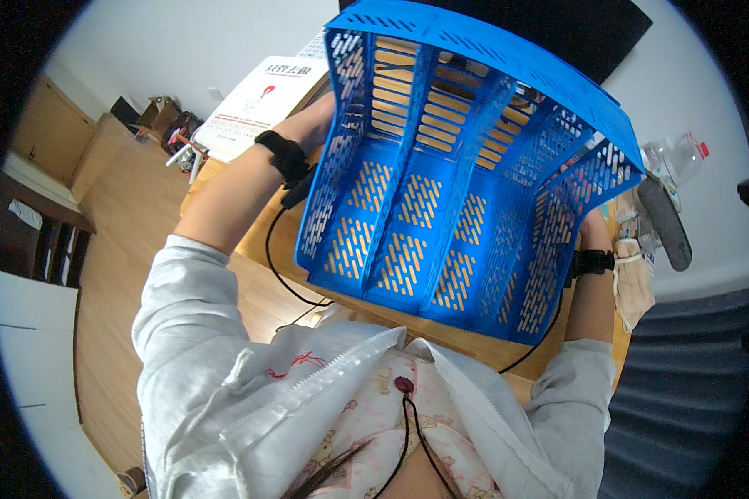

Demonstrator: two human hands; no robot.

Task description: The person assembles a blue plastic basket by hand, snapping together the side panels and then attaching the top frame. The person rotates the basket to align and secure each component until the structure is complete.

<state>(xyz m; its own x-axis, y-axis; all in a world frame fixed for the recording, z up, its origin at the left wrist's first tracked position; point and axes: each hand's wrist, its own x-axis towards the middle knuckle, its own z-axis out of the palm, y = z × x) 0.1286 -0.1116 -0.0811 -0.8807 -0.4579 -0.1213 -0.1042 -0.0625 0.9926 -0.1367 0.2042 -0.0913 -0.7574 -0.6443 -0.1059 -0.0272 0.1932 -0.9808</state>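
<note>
A large blue plastic basket [408, 166] with slotted walls and inner dividers is tilted up in front of me, its open side facing me. It is held between my two hands. My left hand [318, 118] is at its left wall, with the fingers hidden behind the plastic. On the opposite side my right hand [592, 226] is against the right wall, its fingers mostly covered by the basket. No objects show inside the compartments. Black bands with cables circle both of my wrists.
Under the basket is a wooden table [254, 249]. A white book [262, 100] lies at the far left of it. To the right are a clear plastic bottle with a red cap [684, 158], a dark grey long object [664, 223] and a beige cloth item [634, 279]. A black screen [582, 37] stands behind.
</note>
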